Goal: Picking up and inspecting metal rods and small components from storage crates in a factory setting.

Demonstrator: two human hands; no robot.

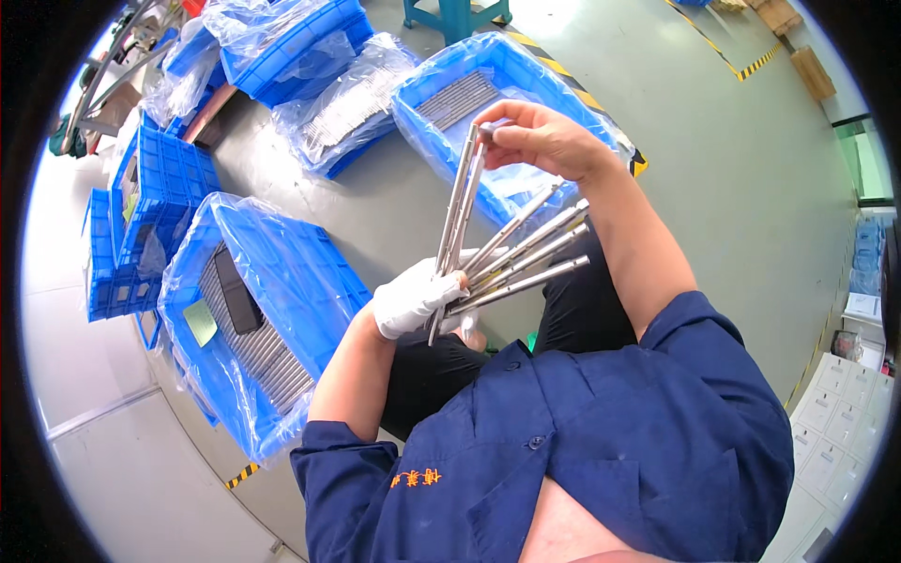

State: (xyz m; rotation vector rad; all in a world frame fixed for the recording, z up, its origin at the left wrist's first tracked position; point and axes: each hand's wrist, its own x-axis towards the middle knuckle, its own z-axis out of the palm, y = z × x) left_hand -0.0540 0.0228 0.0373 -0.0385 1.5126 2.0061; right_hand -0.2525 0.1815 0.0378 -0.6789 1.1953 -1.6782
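My left hand point(418, 298), in a white glove, is closed around the lower ends of several slim silvery metal rods point(511, 228). They fan out upward and to the right, some with small notches or holes along them. Bare, my right hand point(544, 141) is raised at the top of the two leftmost rods, its thumb and forefinger pinched at one rod's end. A small dark patch shows at the thumb tip; whether it is a cover or a separate piece I cannot tell. Beyond that hand, a blue crate point(413, 103) lined with clear plastic holds a row of similar rods.
To my left stands another lined blue crate point(328, 258) of rods, with a dark flat object point(236, 291) and a pale green paper point(200, 323) on top. Stacked blue crates point(178, 178) are behind it. A teal stool point(455, 17) stands at the far side; white cabinets point(831, 413) are at right.
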